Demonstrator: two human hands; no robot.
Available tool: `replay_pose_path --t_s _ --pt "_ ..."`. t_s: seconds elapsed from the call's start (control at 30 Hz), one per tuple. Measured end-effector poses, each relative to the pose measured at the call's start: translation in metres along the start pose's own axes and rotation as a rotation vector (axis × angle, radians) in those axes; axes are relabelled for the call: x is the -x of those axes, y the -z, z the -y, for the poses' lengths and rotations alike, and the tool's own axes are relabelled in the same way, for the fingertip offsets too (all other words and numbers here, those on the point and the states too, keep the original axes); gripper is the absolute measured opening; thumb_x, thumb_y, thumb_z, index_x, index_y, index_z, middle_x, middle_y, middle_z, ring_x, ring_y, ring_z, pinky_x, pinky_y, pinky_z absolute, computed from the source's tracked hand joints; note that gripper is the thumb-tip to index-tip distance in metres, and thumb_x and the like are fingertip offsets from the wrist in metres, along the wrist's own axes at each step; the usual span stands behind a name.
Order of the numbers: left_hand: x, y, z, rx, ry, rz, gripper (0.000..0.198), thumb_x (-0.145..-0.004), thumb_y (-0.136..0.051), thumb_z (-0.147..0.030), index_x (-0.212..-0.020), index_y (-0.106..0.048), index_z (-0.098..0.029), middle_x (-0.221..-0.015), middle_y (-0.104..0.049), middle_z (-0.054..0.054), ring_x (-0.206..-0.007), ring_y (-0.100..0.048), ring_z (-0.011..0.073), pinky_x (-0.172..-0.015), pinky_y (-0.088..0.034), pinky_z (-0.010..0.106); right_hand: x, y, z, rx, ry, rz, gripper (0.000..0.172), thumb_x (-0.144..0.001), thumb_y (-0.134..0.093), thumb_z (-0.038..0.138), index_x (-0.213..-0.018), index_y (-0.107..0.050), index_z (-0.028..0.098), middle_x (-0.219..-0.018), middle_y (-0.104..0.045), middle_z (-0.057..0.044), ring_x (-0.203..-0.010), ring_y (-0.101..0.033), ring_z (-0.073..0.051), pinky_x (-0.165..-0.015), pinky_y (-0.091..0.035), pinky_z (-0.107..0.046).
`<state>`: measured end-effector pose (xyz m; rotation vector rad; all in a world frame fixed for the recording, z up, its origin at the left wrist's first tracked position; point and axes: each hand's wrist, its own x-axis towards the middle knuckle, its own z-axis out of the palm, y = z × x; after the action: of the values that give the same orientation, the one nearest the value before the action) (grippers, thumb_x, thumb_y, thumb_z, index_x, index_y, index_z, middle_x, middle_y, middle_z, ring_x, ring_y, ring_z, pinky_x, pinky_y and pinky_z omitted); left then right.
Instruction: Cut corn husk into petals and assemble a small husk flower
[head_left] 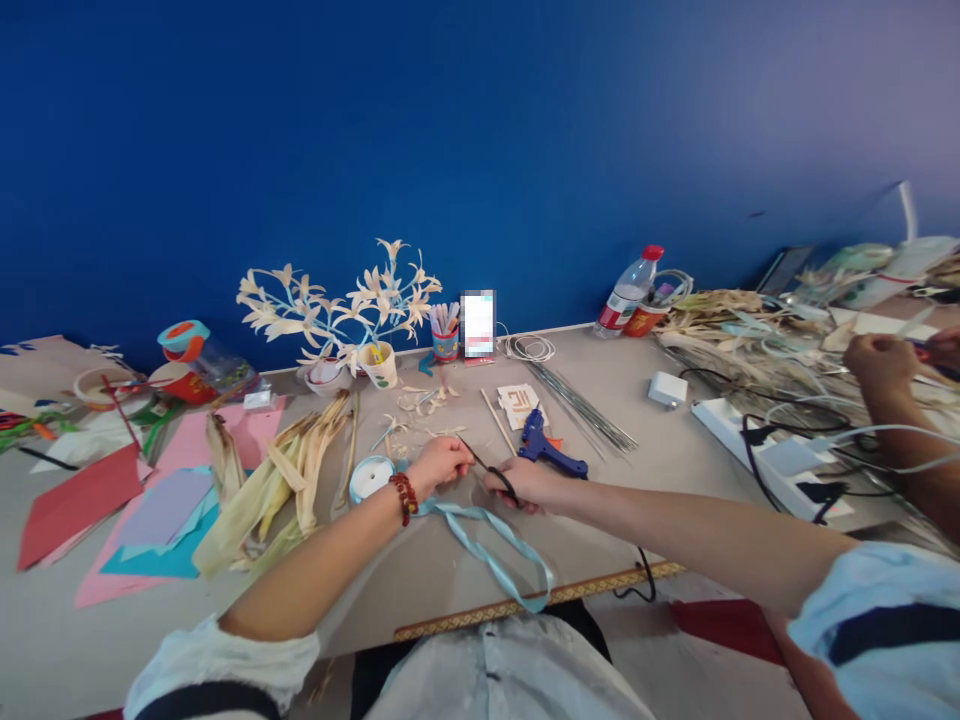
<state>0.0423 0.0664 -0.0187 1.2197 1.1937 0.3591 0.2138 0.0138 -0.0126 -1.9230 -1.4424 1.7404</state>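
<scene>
My right hand [529, 482] grips a pair of black-handled scissors [507, 486], whose blades point up and left to my left fingers. My left hand [441, 462], with a red bead bracelet on the wrist, is pinched at the blade tips; what lies between its fingers is too small to make out. Below both hands, a light blue ribbon [480, 548] loops over the table edge. Its white spool [372, 478] lies left of my left wrist. Just beyond my right hand are a blue glue gun [551, 447] and a white packet [523, 407].
Dried corn husks [289, 480] and coloured paper [161, 510] cover the left side. Husk flowers [386, 295] stand in cups at the back, near a phone [478, 325]. Wires [581, 405], a bottle [630, 292] and a power strip [757, 460] lie right. Another person's hand [881, 360] works far right.
</scene>
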Motion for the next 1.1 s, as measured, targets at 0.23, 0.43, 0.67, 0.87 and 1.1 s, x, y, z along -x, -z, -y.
replay_pose_path --t_s 0.23,0.43,0.67,0.87,1.1 --pt "0.001 -0.001 0.0 -0.005 0.001 -0.013 0.013 -0.073 -0.06 -0.019 -0.062 -0.055 -0.014 -0.043 -0.05 -0.006 -0.031 -0.03 0.0031 -0.038 -0.014 0.021 0.004 0.002 0.007 0.015 0.011 0.037 0.036 -0.077 -0.059 0.045 -0.055 -0.055 0.017 -0.042 -0.049 0.004 -0.029 -0.034 -0.007 -0.027 -0.026 -0.019" --pt "0.002 0.001 0.001 0.031 0.008 0.004 0.01 -0.073 -0.057 -0.017 -0.063 -0.055 -0.014 -0.043 -0.051 -0.006 -0.03 -0.029 0.0032 -0.037 -0.013 0.021 0.0 0.0 0.004 0.06 0.006 -0.019 0.024 -0.076 -0.06 0.034 -0.059 -0.053 0.019 -0.043 -0.046 0.006 -0.03 -0.033 -0.007 -0.028 -0.024 -0.019" --pt "0.003 0.002 -0.002 0.068 0.043 0.039 0.012 -0.072 -0.056 -0.016 -0.06 -0.053 -0.015 -0.043 -0.049 -0.006 -0.029 -0.027 0.003 -0.036 -0.011 0.022 -0.001 0.0 0.002 0.096 0.006 -0.036 0.025 -0.076 -0.058 0.032 -0.055 -0.053 0.018 -0.042 -0.047 0.004 -0.029 -0.035 -0.007 -0.028 -0.025 -0.02" --pt "0.006 0.004 -0.004 0.086 0.058 0.052 0.016 -0.072 -0.058 -0.017 -0.058 -0.05 -0.016 -0.043 -0.048 -0.007 -0.028 -0.025 0.0025 -0.035 -0.011 0.022 0.001 0.0 0.005 0.083 0.025 -0.016 0.03 -0.076 -0.061 0.036 -0.054 -0.053 0.018 -0.043 -0.048 0.003 -0.029 -0.034 -0.007 -0.027 -0.023 -0.019" --pt "0.004 0.004 -0.005 0.088 0.063 0.083 0.011 -0.07 -0.061 -0.018 -0.063 -0.054 -0.015 -0.044 -0.051 -0.007 -0.028 -0.027 0.0022 -0.035 -0.012 0.021 0.01 0.002 0.011 0.057 0.018 0.017 0.037 -0.078 -0.059 0.044 -0.054 -0.054 0.017 -0.043 -0.05 0.002 -0.031 -0.035 -0.008 -0.028 -0.025 -0.019"
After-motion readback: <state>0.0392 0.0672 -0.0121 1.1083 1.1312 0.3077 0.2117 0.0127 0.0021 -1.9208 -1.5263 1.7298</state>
